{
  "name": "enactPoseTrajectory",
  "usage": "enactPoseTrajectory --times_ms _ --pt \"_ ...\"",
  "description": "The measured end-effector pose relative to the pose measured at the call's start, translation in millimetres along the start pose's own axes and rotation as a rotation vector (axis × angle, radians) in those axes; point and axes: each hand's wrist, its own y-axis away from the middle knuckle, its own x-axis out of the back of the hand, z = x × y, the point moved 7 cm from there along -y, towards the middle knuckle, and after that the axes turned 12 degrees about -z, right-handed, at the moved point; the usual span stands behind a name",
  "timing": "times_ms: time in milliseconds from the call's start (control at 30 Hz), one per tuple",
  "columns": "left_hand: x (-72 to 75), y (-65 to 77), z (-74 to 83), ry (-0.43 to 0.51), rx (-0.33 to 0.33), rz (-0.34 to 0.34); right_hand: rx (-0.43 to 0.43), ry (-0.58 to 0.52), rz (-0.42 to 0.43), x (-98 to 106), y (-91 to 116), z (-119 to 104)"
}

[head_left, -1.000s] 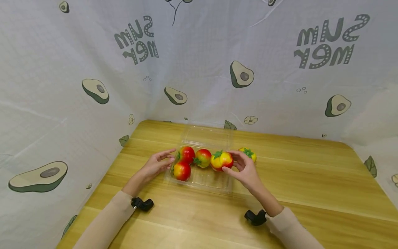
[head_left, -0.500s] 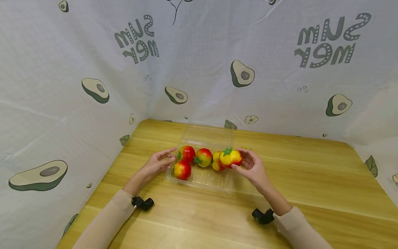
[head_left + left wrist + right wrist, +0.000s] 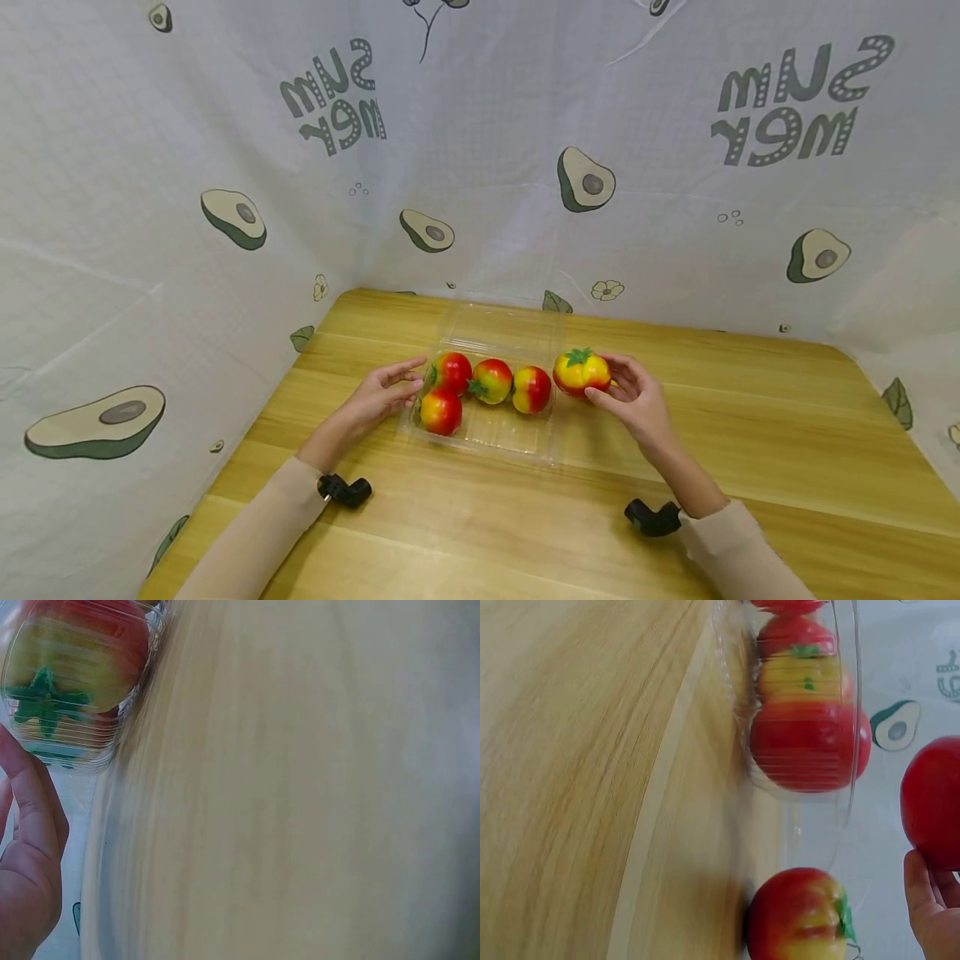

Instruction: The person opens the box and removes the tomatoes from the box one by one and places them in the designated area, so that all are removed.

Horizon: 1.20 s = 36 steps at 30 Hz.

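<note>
A red-and-yellow tomato with a green leafy top is gripped by my right hand, raised just right of a clear plastic clamshell box. In the right wrist view the held tomato sits above my fingertips. Inside the box lie several similar tomatoes: two at the left, others along the back. My left hand is at the box's left side with fingers extended; whether they touch its wall, I cannot tell. Another tomato rests on the table, mostly hidden behind my right hand in the head view.
The box's clear lid lies folded back toward the rear edge of the wooden table. A white curtain printed with avocados hangs behind and to the left. Black wrist mounts sit on both wrists.
My right hand has moved right, carrying the tomato from over the box's right end to beyond its side. This uncovers a tomato in the box's right rear. My left hand has stayed put.
</note>
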Motion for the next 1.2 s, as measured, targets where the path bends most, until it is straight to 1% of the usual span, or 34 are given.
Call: enactPoseTrajectory --times_ms 100,300,433,567,733,800,1033,1200 --pt "0.2 -0.1 -1.0 -0.003 0.005 0.004 -0.004 -0.015 0.012 5 1 1" --pt "1.2 -0.4 -1.5 -0.008 0.009 0.007 -0.014 -0.009 0.042 13 2 0" --pt "0.7 0.0 -0.7 -0.008 0.005 0.002 -0.019 -0.034 0.055 20 4 2" --pt "0.5 0.7 -0.3 -0.012 0.006 0.003 -0.006 -0.067 0.076 28 6 5" --pt "0.4 0.5 -0.7 -0.004 0.009 0.003 0.031 -0.1 0.111 39 9 5" --pt "0.8 0.6 -1.3 -0.002 0.009 0.006 0.031 -0.104 0.118 43 10 6" --pt "1.7 -0.3 -2.9 -0.004 0.01 0.011 -0.007 -0.106 0.133 51 12 11" --pt "1.1 0.2 -1.3 -0.012 0.009 0.007 -0.006 -0.107 0.147 56 13 15"
